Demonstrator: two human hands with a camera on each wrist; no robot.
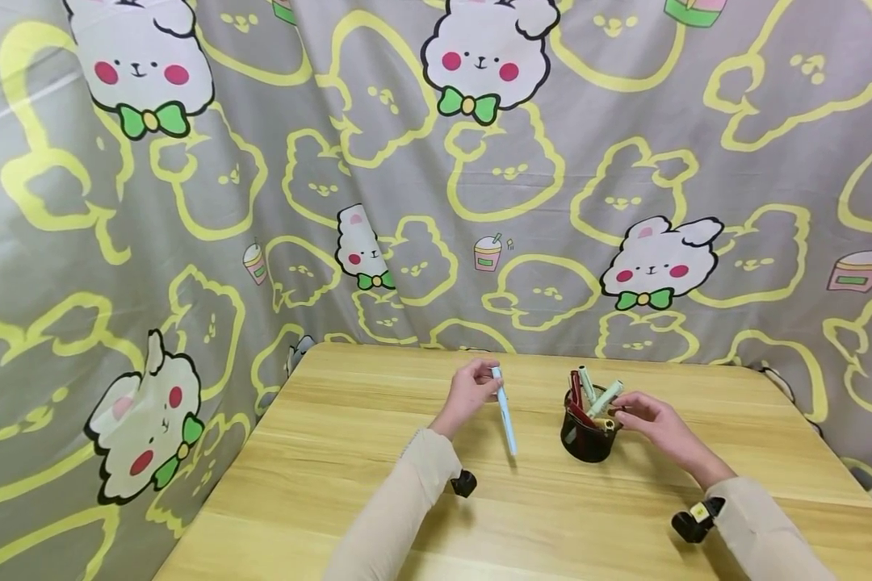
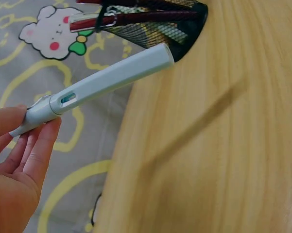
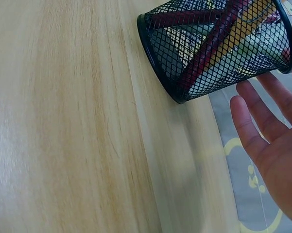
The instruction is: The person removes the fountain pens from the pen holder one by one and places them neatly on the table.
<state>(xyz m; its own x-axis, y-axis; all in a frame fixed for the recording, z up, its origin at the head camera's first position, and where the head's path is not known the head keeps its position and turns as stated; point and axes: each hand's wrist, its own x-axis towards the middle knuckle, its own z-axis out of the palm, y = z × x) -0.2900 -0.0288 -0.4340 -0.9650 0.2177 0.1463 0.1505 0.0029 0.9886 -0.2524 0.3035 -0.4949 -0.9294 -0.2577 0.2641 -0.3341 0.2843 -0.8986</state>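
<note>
My left hand (image 1: 471,393) pinches a light blue pen (image 1: 505,413) near its upper end and holds it over the table, its other end slanting down. In the left wrist view the thumb and fingers press on the pen's clip end, and a small slot shows in its barrel (image 2: 111,77). Beside a black mesh pen cup (image 1: 585,440) is my right hand (image 1: 654,420), its fingers loosely bent near the rim. Whether a fingertip touches the rim is unclear. Dark red pens (image 1: 576,389) and pale green pens (image 1: 607,397) stand in the cup.
The wooden table (image 1: 320,484) reaches back to a grey curtain (image 1: 407,194) printed with rabbits and yellow outlines. Black wrist cameras hang below both sleeves, the left camera (image 1: 464,483) and the right camera (image 1: 698,520).
</note>
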